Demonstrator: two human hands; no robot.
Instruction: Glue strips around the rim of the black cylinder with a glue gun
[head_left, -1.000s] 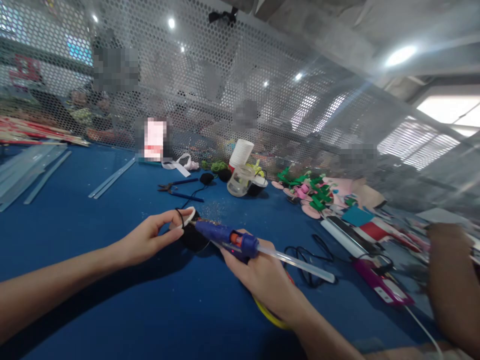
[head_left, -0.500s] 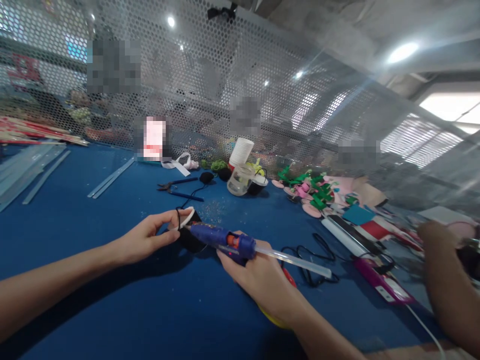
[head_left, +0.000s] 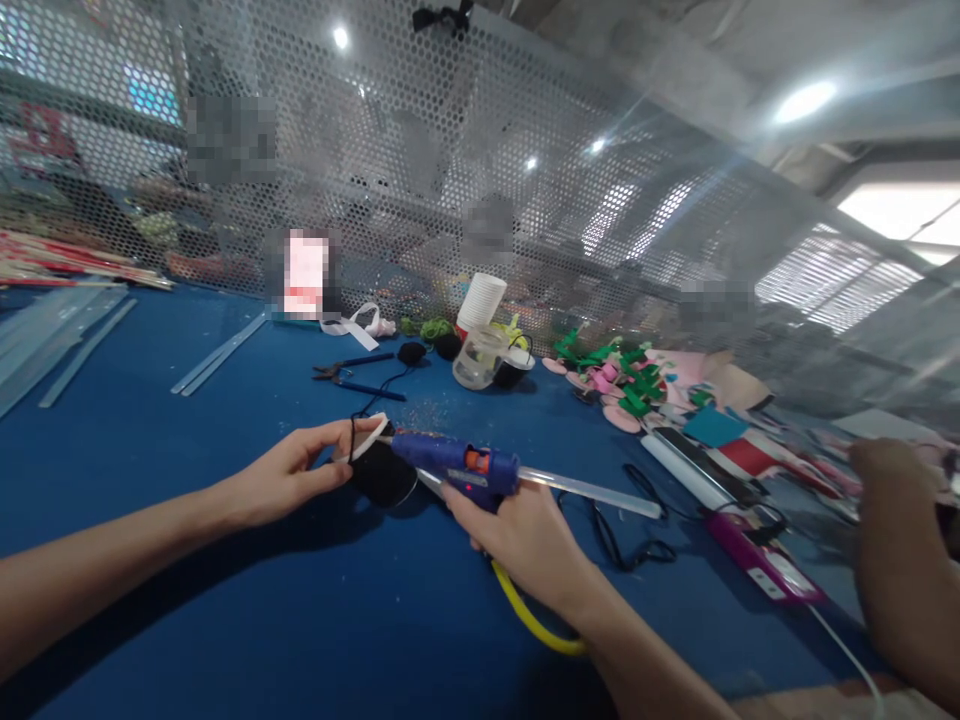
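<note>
My left hand (head_left: 311, 465) pinches the white rim of a small paper cup wrapped in black yarn (head_left: 382, 475), tilted on its side above the table. A black strand runs from the rim back to a little ball of black yarn (head_left: 411, 353). My right hand (head_left: 525, 535) is closed round a blue hot glue gun (head_left: 442, 460), its nozzle at the cup's rim. Out of the gun's back end sticks a clear glue stick (head_left: 592, 492). Beneath the right hand show a yellow loop handle (head_left: 529, 620) and a metal blade, seemingly scissors; whether the hand grips them I cannot tell.
Pliers (head_left: 360, 380) lie beyond the cup. Farther back stand stacked white paper cups (head_left: 482, 300) and a clear plastic jar (head_left: 478, 358). To the right are green and pink craft pieces (head_left: 630, 385), a purple power strip (head_left: 765, 560) and another person's arm (head_left: 900, 550).
The glue gun has shifted slightly right and up, its nozzle now along the rim's near-right side. More of the black cup shows, and the blade and yellow handle have come into clearer view.
</note>
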